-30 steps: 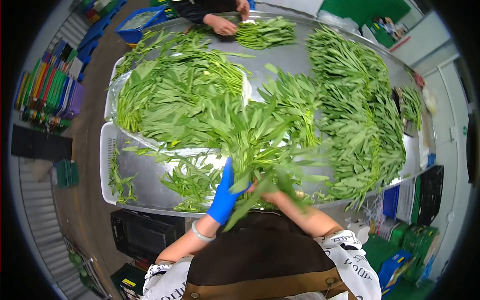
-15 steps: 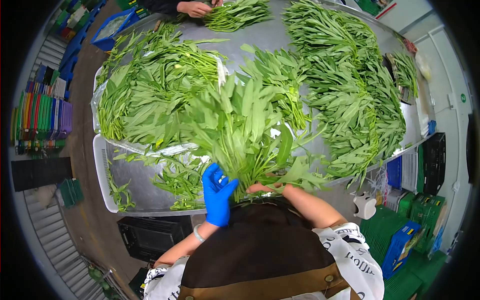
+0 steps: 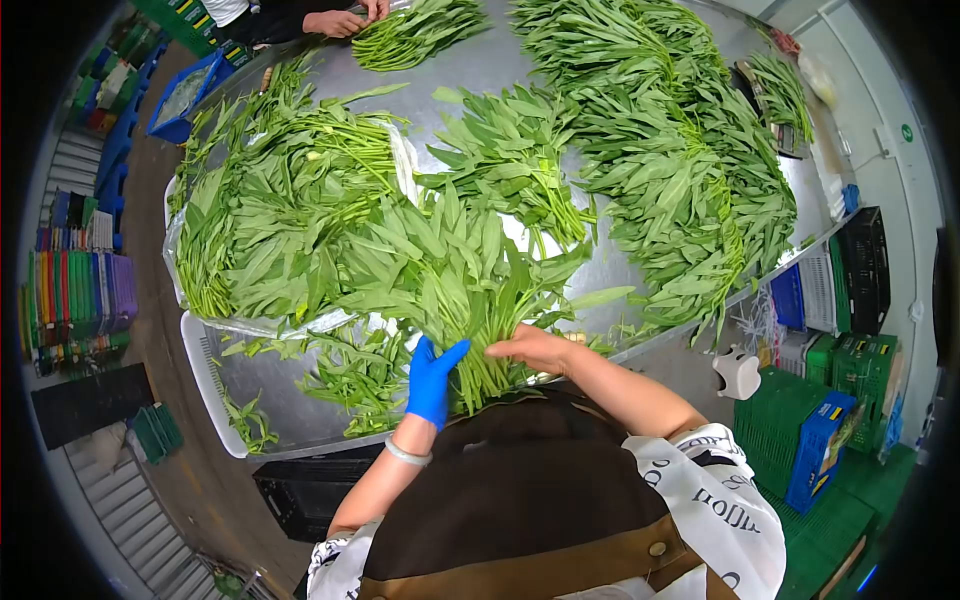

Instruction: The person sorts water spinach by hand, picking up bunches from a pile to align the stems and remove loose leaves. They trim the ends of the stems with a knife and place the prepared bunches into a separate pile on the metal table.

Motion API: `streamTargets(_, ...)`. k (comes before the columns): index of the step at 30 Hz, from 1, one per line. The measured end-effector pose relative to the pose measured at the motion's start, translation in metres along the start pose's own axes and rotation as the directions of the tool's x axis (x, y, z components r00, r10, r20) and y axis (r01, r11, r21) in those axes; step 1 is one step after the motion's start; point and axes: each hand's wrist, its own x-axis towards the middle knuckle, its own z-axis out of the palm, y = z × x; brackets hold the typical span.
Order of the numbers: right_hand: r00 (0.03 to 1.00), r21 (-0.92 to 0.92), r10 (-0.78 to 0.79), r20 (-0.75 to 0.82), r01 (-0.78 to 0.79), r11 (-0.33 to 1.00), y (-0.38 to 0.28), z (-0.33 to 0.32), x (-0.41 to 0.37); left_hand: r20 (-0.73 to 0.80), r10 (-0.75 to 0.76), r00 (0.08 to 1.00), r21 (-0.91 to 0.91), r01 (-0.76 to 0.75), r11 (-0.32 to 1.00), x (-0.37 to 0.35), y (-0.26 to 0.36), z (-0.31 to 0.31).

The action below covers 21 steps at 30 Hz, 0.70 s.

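Note:
Near the table's front edge, a bunch of long-leaved greens (image 3: pixel 470 290) stands between my two hands, leaves away from me and stems towards my apron. My left hand (image 3: pixel 432 380), in a blue glove, grips the stems from the left, its thumb across them. My bare right hand (image 3: pixel 535 350) holds the bunch from the right, fingers partly hidden by leaves. Behind it, a smaller bunch (image 3: pixel 515 160) lies on the metal table (image 3: pixel 440 115). A large heap of greens (image 3: pixel 290 210) on plastic is at the left.
Long rows of greens (image 3: pixel 690 190) cover the table's right side. Across the table, a co-worker's hands (image 3: pixel 345 22) touch another bunch (image 3: pixel 420 32). A white tray rim (image 3: pixel 212 390) borders the left edge. Green crates (image 3: pixel 790 430) and a blue crate (image 3: pixel 822 465) stand at the lower right.
My left hand has closed round the stems, where its fingers were raised before. My right hand has moved up along the bunch. The view has shifted, and the bunch's leaves sit lower.

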Motion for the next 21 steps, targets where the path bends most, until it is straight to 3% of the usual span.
streamTargets(2, 0.998, -0.108, -0.031, -0.050, 0.026, 0.994, -0.006, 0.009, -0.002, -0.016, 0.011, 1.000, 0.034, -0.011, 0.999, 0.003, -0.006, 0.007)
streamTargets(5, 0.965, -0.056, -0.229, -0.129, 0.223, 0.973, 0.018, 0.020, 0.023, -0.017, 0.066, 0.998, 0.106, -0.064, 0.992, 0.008, -0.011, 0.012)
streamTargets(8, 0.959, -0.011, -0.274, -0.066, 0.274, 0.962, -0.013, 0.021, 0.016, 0.023, 0.179, 0.984, 0.250, -0.179, 0.952, 0.007, 0.009, 0.006)
streamTargets(9, 0.956, 0.028, -0.289, -0.048, 0.291, 0.956, -0.018, 0.018, 0.014, 0.049, 0.309, 0.950, 0.415, -0.301, 0.859, 0.000, 0.016, 0.002)
streamTargets(11, 0.964, 0.080, -0.263, -0.045, 0.266, 0.961, -0.042, 0.017, 0.002, 0.171, 0.519, 0.838, 0.688, -0.478, 0.546, -0.019, 0.042, 0.004)
streamTargets(12, 0.975, 0.115, -0.220, -0.039, 0.223, 0.968, -0.052, 0.013, -0.002, 0.158, 0.599, 0.785, 0.674, -0.529, 0.516, -0.027, 0.053, 0.006)
streamTargets(14, 0.986, 0.116, -0.169, -0.005, 0.168, 0.979, -0.069, 0.009, -0.005, 0.414, 0.682, 0.602, 0.780, -0.621, 0.075, -0.041, 0.077, 0.004)
streamTargets(15, 0.981, 0.016, -0.187, 0.044, 0.186, 0.982, -0.075, 0.014, -0.006, 0.548, 0.662, 0.511, 0.768, -0.621, -0.156, -0.048, 0.086, 0.004)
streamTargets(16, 0.976, -0.082, -0.197, 0.092, 0.205, 0.975, -0.081, 0.022, -0.010, 0.688, 0.538, 0.488, 0.712, -0.597, -0.369, -0.049, 0.095, 0.009)
streamTargets(17, 0.970, -0.176, -0.202, 0.138, 0.224, 0.958, -0.087, 0.031, -0.015, 0.759, 0.448, 0.473, 0.651, -0.584, -0.485, -0.051, 0.100, 0.013)
streamTargets(18, 0.965, -0.501, -0.091, 0.248, 0.208, 0.840, -0.100, 0.042, -0.021, 0.817, 0.346, 0.461, 0.571, -0.571, -0.590, -0.052, 0.103, 0.017)
streamTargets(19, 0.940, -0.580, -0.058, 0.335, 0.254, 0.774, -0.098, 0.050, -0.018, 0.863, 0.236, 0.448, 0.475, -0.556, -0.683, -0.052, 0.104, 0.020)
streamTargets(20, 0.910, -0.647, -0.018, 0.414, 0.308, 0.698, -0.094, 0.057, -0.015, 0.874, 0.208, 0.439, 0.451, -0.576, -0.682, -0.048, 0.103, 0.023)
streamTargets(21, 0.874, -0.698, 0.030, 0.485, 0.366, 0.615, -0.091, 0.062, -0.012, 0.843, 0.171, 0.509, 0.490, -0.599, -0.634, -0.048, 0.100, 0.019)
